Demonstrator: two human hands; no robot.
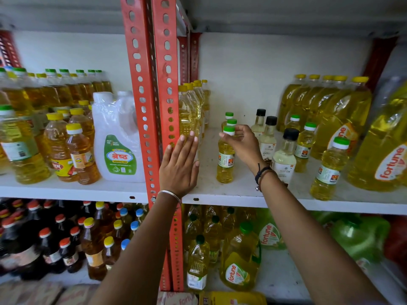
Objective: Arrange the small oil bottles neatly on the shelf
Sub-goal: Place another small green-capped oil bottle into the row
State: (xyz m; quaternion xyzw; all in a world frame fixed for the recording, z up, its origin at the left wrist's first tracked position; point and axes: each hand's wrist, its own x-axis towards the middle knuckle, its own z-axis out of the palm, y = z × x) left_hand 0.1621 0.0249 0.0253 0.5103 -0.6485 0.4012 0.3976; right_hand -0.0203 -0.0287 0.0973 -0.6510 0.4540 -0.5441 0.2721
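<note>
My right hand (241,145) reaches over the white shelf (231,191), fingers curled loosely around the neck of the front small oil bottle (225,159), thumb on its left side just under the green cap; the hold looks light, and I cannot tell how firmly it closes. That bottle is slim and clear, filled with pale yellow oil, with a white label bearing an orange patch across its middle. It stands upright at the front of a short file, two more green-capped bottles (230,119) right behind it. My left hand (179,164) is flat and spread, holding nothing, its palm against the front tall yellow-capped bottle (186,113) just beside the orange slotted upright (163,106). To the right stand three black-capped bottles (286,155) of paler oil, and past them more small green-capped ones (329,170), scattered apart, in front of the large yellow jugs (343,119).
</note>
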